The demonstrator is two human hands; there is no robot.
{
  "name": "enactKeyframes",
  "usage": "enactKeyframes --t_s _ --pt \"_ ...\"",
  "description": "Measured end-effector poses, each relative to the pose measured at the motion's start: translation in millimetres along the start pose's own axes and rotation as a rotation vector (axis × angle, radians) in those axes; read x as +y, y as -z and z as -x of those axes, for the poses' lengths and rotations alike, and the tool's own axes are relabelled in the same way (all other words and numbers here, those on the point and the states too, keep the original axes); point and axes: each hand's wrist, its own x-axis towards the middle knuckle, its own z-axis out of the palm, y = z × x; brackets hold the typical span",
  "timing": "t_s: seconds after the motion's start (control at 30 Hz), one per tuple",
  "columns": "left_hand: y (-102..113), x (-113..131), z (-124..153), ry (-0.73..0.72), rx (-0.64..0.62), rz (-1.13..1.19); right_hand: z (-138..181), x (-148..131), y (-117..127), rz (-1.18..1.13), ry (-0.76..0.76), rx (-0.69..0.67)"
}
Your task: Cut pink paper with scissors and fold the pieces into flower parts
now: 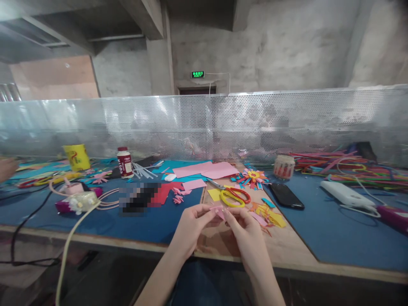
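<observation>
My left hand [193, 225] and my right hand [247, 231] meet over the wooden board [287, 246] near the table's front edge. Both pinch one small pink piece of paper [219, 211] between their fingertips. Just beyond my hands lie yellow and red scissors [235, 196], with yellow and pink paper scraps [270, 217] to their right. A folded paper flower [253, 175] in red, yellow and blue sits further back.
Pink paper sheets [207, 169], a black phone [286, 196], a white power bank [346, 194], a glue bottle [125, 162], a yellow cup [77, 157] and coloured strips [350, 168] lie on the blue mat [153, 221]. A perforated metal screen [204, 123] closes the back. Another person's hand [6, 168] shows at the far left.
</observation>
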Motion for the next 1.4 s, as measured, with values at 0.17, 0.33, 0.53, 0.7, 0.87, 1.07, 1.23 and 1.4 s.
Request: enactKeyframes --t_s 0.17,0.33,0.53,0.7,0.87,1.07,1.23,1.4 --pt "0.4 1.3 1.0 0.016 -0.014 0.014 -1.2 2.7 0.5 0.036 0.02 0.003" --pt "0.3 2.3 0.0 0.027 -0.035 0.036 -0.6 1.0 1.9 0.118 0.057 0.0" --pt "1.2 1.2 -0.5 0.035 -0.01 0.05 0.0 5.4 0.3 0.155 0.044 -0.011" --pt "3.4 -1.6 -1.2 -0.009 0.049 0.001 1.7 6.3 -0.4 0.212 0.059 -0.064" --pt "4.7 -2.8 -3.8 -0.035 0.074 -0.094 6.2 1.0 -0.4 0.238 0.075 -0.123" --pt "3.2 0.0 -3.2 -0.039 0.05 -0.123 7.4 1.1 -1.0 0.225 0.068 -0.139" --pt "3.6 -0.8 -2.6 -0.038 0.063 -0.165 6.6 3.4 -1.2 0.244 0.082 -0.145" --pt "3.5 -0.5 -1.8 -0.048 0.058 -0.194 6.6 2.0 -2.6 0.271 0.118 -0.134"
